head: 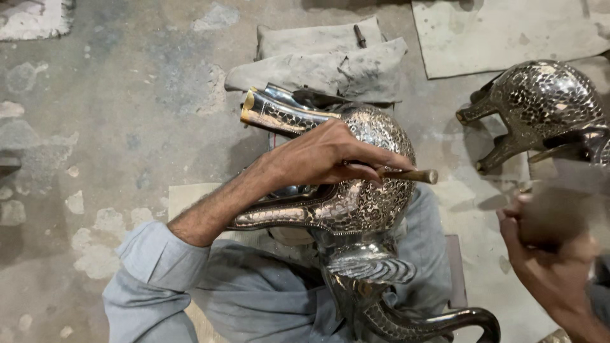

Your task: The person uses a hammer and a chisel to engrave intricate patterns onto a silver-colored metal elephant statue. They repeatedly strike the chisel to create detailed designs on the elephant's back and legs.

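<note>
**Setting a punch on a patterned metal elephant**

Seated on the bare grey concrete floor [114, 95], with a silver-coloured, finely patterned metal elephant figure [365, 197] across the lap, trunk curling away toward the lower edge of the view. Gripping a slim brown rod-shaped punch [416, 175] in the left hand [321, 155]: fingers clenched round it, working tip hidden beneath them against the figure's rounded body, blunt end jutting out to the right. Holding the right hand [549, 254] well off to the right, apart from both figure and punch. Smeared by motion blur there, fingers seemingly curled, yet impossible to tell whether closed round anything.

Probably a chasing or texturing step, judging by the punch planted on the surface and the other hand held clear. Next calls for a firm, unmoving left grip, the tip kept on its chosen spot, and any blow landed squarely on the rod's free end, clear of the knuckles just beside it.

Nearby, to the upper right: a second patterned silver-and-dark metal animal figure [540, 105], legs pointing left. Just beyond the lap: a folded grey cloth pad [330, 67] with a thin dark tool [359, 35] on top.
</note>
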`<state>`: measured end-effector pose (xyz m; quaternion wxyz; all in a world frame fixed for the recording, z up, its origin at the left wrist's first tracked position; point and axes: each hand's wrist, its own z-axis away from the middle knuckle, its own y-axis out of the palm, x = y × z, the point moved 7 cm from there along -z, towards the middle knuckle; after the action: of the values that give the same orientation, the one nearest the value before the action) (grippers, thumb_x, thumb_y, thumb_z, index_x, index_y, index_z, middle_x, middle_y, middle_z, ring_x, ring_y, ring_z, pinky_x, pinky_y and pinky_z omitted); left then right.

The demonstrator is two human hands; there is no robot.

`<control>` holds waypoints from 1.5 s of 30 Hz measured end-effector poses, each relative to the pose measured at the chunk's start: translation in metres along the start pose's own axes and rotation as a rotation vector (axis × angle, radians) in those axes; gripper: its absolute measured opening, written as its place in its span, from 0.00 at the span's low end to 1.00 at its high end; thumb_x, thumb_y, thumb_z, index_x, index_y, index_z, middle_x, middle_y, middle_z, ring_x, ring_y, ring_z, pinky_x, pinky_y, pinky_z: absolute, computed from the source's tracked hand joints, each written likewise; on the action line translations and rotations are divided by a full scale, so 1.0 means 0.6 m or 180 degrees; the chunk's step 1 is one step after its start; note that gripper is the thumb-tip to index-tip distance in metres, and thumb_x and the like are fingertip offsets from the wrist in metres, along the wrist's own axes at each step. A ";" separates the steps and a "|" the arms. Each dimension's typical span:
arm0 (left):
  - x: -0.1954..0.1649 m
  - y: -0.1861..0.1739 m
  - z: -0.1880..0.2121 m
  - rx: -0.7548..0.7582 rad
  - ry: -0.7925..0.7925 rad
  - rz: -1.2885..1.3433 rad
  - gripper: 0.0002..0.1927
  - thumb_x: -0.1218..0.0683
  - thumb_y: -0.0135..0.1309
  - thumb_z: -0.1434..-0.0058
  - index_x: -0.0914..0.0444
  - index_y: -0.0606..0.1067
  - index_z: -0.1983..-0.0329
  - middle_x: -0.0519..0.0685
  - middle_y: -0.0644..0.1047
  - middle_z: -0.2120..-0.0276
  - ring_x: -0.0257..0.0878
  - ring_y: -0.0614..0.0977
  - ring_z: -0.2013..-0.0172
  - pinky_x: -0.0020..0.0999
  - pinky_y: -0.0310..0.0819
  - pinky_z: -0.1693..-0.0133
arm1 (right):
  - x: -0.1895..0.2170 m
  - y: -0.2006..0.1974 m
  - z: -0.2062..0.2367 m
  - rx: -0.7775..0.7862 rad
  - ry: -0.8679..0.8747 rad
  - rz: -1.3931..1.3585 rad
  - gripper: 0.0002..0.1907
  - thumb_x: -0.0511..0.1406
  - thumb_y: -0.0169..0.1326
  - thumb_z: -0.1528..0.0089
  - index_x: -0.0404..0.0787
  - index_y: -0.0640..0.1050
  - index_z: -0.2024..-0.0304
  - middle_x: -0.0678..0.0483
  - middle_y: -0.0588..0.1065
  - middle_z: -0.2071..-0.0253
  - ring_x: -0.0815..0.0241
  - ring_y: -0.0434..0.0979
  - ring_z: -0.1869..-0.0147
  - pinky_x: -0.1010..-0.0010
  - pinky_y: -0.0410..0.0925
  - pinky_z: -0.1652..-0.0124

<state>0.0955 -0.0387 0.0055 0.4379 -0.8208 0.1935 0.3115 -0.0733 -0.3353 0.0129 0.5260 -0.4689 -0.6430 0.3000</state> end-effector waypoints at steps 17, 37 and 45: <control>-0.011 -0.012 -0.001 -0.0003 0.0096 0.0135 0.22 0.50 0.60 0.34 0.42 0.75 0.38 0.36 0.83 0.75 0.26 0.66 0.84 0.28 0.67 0.79 | 0.019 0.008 0.008 -0.0090 -0.0299 0.0054 0.20 0.29 0.61 0.38 0.33 0.75 0.44 0.43 0.80 0.54 0.54 0.82 0.54 0.66 0.76 0.56; -0.080 -0.067 0.083 -0.0929 -0.0591 0.0097 0.21 0.57 0.62 0.33 0.54 0.73 0.37 0.46 0.87 0.61 0.29 0.86 0.73 0.26 0.83 0.72 | 0.004 0.064 -0.039 0.1454 0.0172 0.0579 0.40 0.33 0.64 0.47 0.45 0.70 0.31 0.45 0.74 0.47 0.48 0.83 0.57 0.62 0.79 0.59; -0.084 -0.035 0.135 -0.1461 -0.1219 0.0630 0.24 0.58 0.64 0.36 0.60 0.72 0.37 0.55 0.85 0.55 0.40 0.89 0.53 0.33 0.87 0.52 | 0.037 0.061 -0.055 0.1146 -0.0334 0.0200 0.36 0.32 0.62 0.47 0.41 0.70 0.36 0.44 0.77 0.50 0.44 0.81 0.50 0.57 0.76 0.55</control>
<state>0.0437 0.0428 0.0180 0.2372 -0.8018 0.1111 0.5371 -0.0311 -0.3045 -0.0018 0.5575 -0.3708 -0.5906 0.4505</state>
